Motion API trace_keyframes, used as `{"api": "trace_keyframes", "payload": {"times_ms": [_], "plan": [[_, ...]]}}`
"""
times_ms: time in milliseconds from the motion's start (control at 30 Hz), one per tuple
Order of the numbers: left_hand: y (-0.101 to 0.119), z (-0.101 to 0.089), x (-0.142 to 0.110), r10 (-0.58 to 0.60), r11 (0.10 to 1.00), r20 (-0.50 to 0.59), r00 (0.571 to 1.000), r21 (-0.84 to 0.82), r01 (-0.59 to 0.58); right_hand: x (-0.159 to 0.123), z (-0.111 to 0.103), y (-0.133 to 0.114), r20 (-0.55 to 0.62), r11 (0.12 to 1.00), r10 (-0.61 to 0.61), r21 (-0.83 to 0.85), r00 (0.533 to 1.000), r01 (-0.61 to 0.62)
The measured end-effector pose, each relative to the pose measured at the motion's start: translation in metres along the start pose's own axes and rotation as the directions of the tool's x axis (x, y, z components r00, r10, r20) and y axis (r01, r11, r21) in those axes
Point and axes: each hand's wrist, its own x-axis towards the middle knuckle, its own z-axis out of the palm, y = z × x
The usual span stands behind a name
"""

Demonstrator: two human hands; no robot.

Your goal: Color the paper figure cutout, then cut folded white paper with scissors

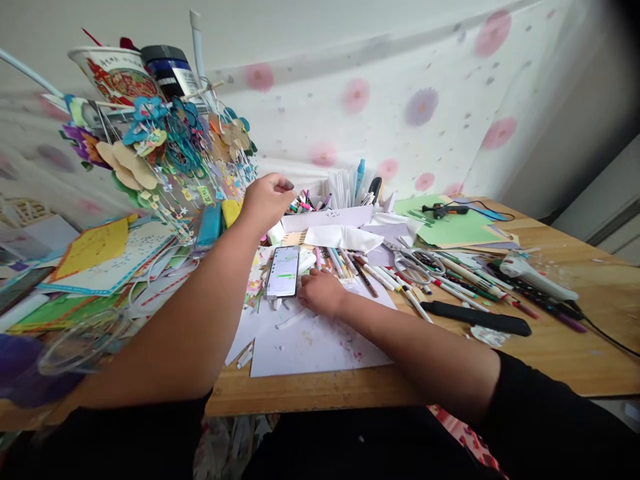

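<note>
My left hand (266, 200) is raised above the table with its fingers curled in, close to the white box of pens (327, 217) and beside the hanging paper flower decoration (170, 147). What it holds, if anything, is hidden. My right hand (323, 290) rests on the white paper sheet (310, 340), fingers folded under, touching the right edge of a phone (283, 272) whose screen is lit. Loose pens and markers (360, 270) lie just right of it.
Scissors (417, 261), a black knife-like tool (475, 318) and a white glue gun (535, 277) lie to the right on the wooden table (550, 360). Green paper (455, 230) sits at the back. Stacked coloured cards (95, 267) crowd the left. A floral curtain hangs behind.
</note>
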Motion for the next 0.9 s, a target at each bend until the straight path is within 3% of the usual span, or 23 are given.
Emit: {"api": "trace_keyframes", "payload": {"times_ms": [100, 233, 333, 433, 533, 667, 767, 900], "plan": [[-0.006, -0.015, -0.024, 0.022, 0.988, -0.073, 0.997, -0.149, -0.033, 0.002, 0.002, 0.001, 0.007, 0.992, 0.032, 0.122, 0.999, -0.033], [-0.017, -0.008, -0.057, -0.004, 0.944, 0.006, 1.000, -0.329, 0.006, -0.010, -0.017, 0.016, -0.026, 0.912, 0.101, 0.403, 0.995, -0.082], [-0.019, 0.016, -0.081, 0.038, 0.935, 0.211, 0.977, -0.352, 0.040, -0.026, -0.034, 0.033, -0.083, 0.739, 0.215, 0.665, 0.973, -0.107], [-0.018, 0.044, -0.101, 0.086, 0.900, 0.343, 0.935, -0.429, 0.074, -0.042, -0.039, 0.046, -0.136, 0.519, 0.357, 0.852, 0.924, -0.075], [-0.014, 0.065, -0.117, 0.157, 0.914, 0.244, 0.957, -0.404, -0.047, -0.049, -0.037, 0.050, -0.136, 0.319, 0.452, 0.948, 0.882, -0.017], [-0.009, 0.080, -0.130, 0.273, 0.929, 0.114, 0.955, -0.291, -0.231, -0.049, -0.035, 0.044, -0.071, 0.119, 0.490, 0.993, 0.869, 0.014], [-0.009, 0.085, -0.134, 0.274, 0.938, 0.121, 0.954, -0.252, -0.237, -0.049, -0.033, 0.039, -0.022, 0.040, 0.476, 0.999, 0.879, 0.003], [-0.012, 0.085, -0.136, 0.230, 0.954, 0.157, 0.960, -0.230, -0.191, -0.051, -0.033, 0.039, -0.001, 0.028, 0.474, 1.000, 0.880, -0.014]]}}
